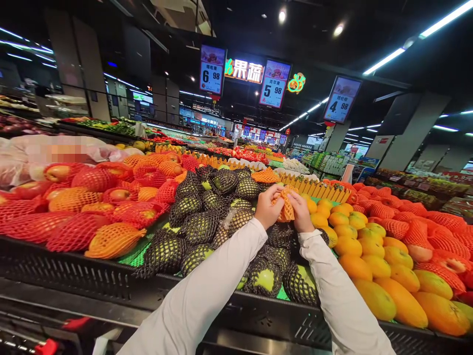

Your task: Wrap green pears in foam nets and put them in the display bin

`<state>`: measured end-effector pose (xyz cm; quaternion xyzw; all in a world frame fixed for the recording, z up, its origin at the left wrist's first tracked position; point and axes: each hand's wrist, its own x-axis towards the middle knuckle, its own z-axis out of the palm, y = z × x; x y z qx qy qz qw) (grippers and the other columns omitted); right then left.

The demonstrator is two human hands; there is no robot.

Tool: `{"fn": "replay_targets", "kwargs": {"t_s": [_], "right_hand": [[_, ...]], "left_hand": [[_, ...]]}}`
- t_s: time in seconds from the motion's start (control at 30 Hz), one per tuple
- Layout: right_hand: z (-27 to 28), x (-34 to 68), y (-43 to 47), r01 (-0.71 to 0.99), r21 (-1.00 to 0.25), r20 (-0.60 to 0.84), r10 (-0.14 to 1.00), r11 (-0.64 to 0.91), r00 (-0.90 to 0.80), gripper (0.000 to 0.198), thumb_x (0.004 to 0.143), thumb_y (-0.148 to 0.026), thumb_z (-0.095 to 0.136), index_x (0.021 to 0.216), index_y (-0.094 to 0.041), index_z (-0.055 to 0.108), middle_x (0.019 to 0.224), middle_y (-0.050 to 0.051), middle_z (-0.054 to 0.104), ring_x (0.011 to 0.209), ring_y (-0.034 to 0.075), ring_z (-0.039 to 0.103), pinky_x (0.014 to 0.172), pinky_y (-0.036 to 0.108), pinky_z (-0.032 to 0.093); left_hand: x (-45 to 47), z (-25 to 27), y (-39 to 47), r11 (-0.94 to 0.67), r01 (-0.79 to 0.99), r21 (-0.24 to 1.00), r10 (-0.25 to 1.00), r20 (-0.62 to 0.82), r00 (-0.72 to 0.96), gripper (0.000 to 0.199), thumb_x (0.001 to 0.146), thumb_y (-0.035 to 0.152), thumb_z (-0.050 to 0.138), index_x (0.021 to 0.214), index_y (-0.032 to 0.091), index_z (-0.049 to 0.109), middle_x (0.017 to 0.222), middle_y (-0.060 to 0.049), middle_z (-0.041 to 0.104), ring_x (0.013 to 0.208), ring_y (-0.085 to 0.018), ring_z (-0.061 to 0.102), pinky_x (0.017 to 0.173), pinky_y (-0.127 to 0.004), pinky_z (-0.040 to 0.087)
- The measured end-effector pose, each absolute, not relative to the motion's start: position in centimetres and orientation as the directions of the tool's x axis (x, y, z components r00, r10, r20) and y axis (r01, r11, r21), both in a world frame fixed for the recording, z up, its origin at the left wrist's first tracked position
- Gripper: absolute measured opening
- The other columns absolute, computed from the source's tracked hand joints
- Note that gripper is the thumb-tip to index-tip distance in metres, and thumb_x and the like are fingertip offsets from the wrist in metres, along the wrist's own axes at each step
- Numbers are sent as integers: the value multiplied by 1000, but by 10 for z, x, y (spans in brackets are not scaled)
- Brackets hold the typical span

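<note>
Both my hands meet over the green apples (265,280), which lie in black foam nets in the middle of the display. Between my left hand (269,206) and my right hand (300,211) is an orange foam fruit net (287,209). The fingers of each hand are closed on it, one hand at either side. Whether a fruit sits inside the net, I cannot tell. Just beyond my hands, another orange foam net (266,175) rests on top of the heap. White sleeves cover both forearms.
Red apples in red and orange nets (92,185) fill the left side. Orange-yellow citrus fruits (369,246) lie to the right, with more red-netted fruits (436,227) beyond. A black crate edge (177,291) runs along the front. Price signs (275,84) hang overhead.
</note>
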<state>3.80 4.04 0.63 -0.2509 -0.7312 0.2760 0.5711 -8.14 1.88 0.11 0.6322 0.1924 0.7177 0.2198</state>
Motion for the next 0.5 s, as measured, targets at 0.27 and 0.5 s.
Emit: {"fn": "replay_targets", "kwargs": {"t_s": [0.27,0.5], "right_hand": [[10,37,53,-261,-744,639,769,616,-6,45,71,-60,67,83,-23,44,85,3,60,80,19,61,71,33,53],[12,40,54,-159,-764,625,778,625,53,49,69,-64,69,79,-22,46,80,2,64,71,17,61,61,30,51]], "left_hand": [[-84,6,32,-759,-107,642,594,616,-517,12,72,19,61,83,16,57,80,-3,63,74,-13,61,71,-23,47],[-84,3,41,-605,-217,766,743,445,-500,13,74,24,65,77,16,55,65,1,59,59,-12,56,58,-21,42]]}}
